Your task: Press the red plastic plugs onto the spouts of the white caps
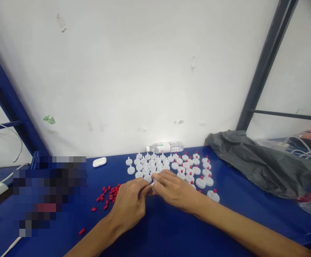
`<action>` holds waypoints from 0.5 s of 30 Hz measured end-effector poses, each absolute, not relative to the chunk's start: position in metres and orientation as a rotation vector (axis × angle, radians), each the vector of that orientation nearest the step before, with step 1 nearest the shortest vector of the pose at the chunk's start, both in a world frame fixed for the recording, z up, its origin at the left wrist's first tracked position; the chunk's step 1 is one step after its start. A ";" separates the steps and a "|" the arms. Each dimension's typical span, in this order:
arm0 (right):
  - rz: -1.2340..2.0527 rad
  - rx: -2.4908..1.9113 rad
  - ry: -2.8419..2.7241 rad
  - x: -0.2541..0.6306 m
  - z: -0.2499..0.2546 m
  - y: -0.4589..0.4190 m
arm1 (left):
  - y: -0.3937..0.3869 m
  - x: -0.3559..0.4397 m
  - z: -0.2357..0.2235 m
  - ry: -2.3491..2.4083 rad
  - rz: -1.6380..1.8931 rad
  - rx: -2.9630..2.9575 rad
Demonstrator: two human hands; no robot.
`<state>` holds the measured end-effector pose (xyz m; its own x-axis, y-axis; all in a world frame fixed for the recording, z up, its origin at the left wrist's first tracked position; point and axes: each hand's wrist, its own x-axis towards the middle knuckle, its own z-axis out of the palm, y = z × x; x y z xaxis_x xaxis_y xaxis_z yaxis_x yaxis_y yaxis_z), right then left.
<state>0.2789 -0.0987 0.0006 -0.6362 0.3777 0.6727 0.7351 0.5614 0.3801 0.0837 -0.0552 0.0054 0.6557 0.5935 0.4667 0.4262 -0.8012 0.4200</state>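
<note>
My left hand (130,200) and my right hand (172,187) meet in front of me with their fingertips pinched together. A bit of a white spouted cap (153,183) shows between them, mostly covered by my fingers. Whatever else the left fingertips grip is hidden. Behind my hands stand several white spouted caps (131,170) with bare spouts. To the right are several similar caps with red tips (200,182), partly behind my right hand. Small red tips (111,197) lie loose in a pile beside my left hand, with a few scattered farther left.
A clear bottle (166,147) lies on its side against the wall. On the blue table (155,232) are a white earbud case (99,162) at the back left and a dark plastic bag (267,167) at the right. A blurred-out patch (50,192) covers the left side.
</note>
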 end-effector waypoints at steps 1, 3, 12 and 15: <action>-0.901 -0.881 -2.267 0.278 0.001 -0.099 | -0.056 0.084 0.004 0.810 0.872 2.588; -0.908 -0.880 -2.293 0.277 0.003 -0.100 | -0.057 0.086 0.000 0.803 0.863 2.589; -0.360 -1.176 -2.278 0.297 0.013 -0.091 | -0.042 0.075 0.029 1.026 0.660 2.895; -0.300 -1.292 -2.074 0.318 0.024 -0.087 | -0.015 0.044 0.048 1.565 0.552 2.943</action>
<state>0.3175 -0.0874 0.0242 -0.2879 0.7096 0.6431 0.8626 0.4838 -0.1478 0.0437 -0.0148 0.0478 0.5241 0.7573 0.3896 0.8342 -0.5487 -0.0555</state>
